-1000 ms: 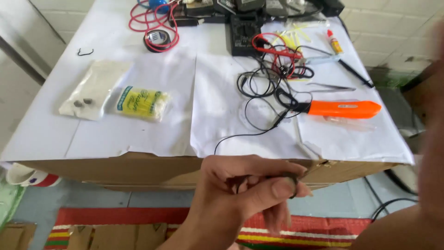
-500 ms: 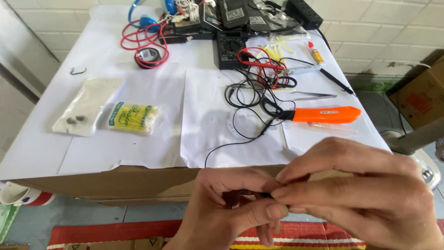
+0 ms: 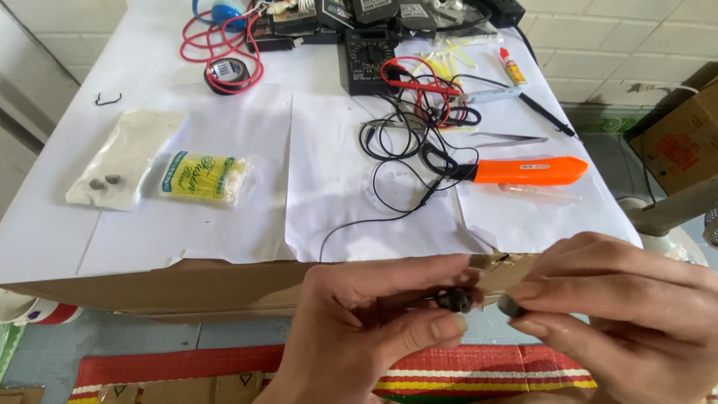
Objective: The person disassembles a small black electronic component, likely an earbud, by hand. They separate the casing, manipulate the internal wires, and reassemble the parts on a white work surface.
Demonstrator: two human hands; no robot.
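Right hand (image 3: 628,314) coming in from right edge over past second, now meeting left hand (image 3: 374,322) below table edge. Half second ago fingers overlapping on earbud (image 3: 455,301); now parting slightly, right fingertips pinching small dark piece (image 3: 511,305) just beside it.

tabletop (image 3: 149,254): white paper sheets over brown cardboard
tool handle (image 3: 523,170): bright orange
thin cable (image 3: 404,150): black
coiled wire (image 3: 247,56): red
swab packet (image 3: 203,177): yellow with green print
meter (image 3: 368,60): black, with red leads
glue bottle (image 3: 512,66): yellow, red cap
small earpiece (image 3: 455,301) between the fingers: dark grey-black
floor mat (image 3: 187,370): red with yellow and green stripes
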